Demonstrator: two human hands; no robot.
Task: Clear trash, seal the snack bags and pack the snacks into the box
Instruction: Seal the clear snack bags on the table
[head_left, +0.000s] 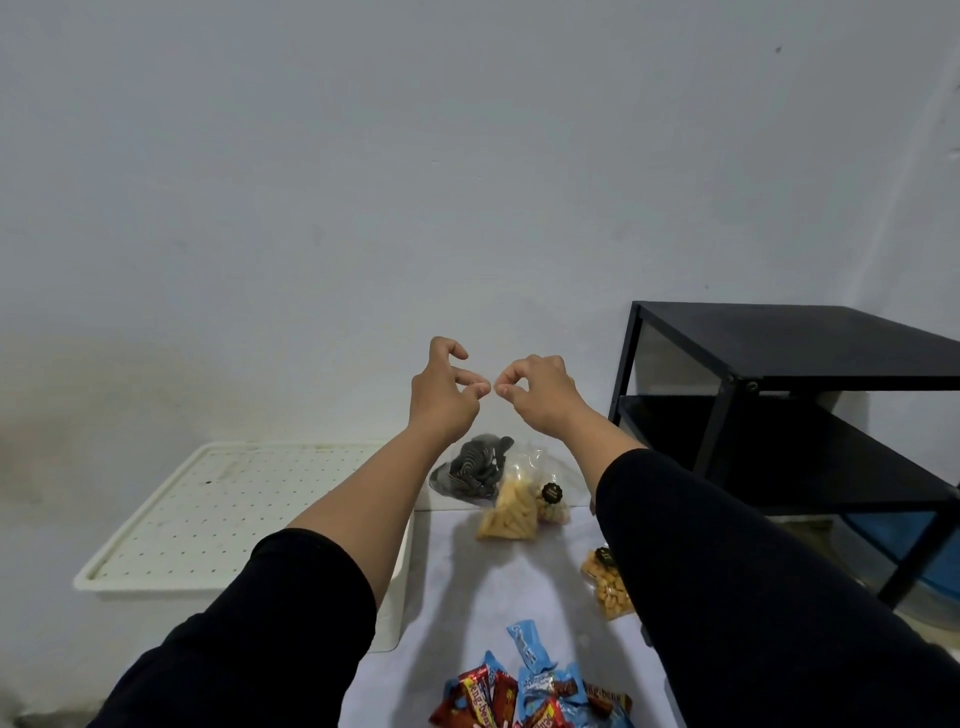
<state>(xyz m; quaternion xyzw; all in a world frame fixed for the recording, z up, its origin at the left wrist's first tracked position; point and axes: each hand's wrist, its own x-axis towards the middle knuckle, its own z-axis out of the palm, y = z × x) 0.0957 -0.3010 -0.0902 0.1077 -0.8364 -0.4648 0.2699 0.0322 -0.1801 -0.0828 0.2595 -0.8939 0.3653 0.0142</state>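
Several snack bags (506, 512) on perhaps-cloth-covered table (457, 582)

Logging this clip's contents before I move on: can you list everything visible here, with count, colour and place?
Storage box with perforated lid: one, cream, left.
Shelf unit: one, black, right, by the wall.
Clear bags of yellow-orange snacks: three visible, centre and right of the white surface.
Clear bag of dark striped snacks: one, black-grey, far centre.
Wrapped candy bars: a pile, red and blue, near edge.
Left hand: raised, fingertips pinched, apparently empty.
Right hand: the same.
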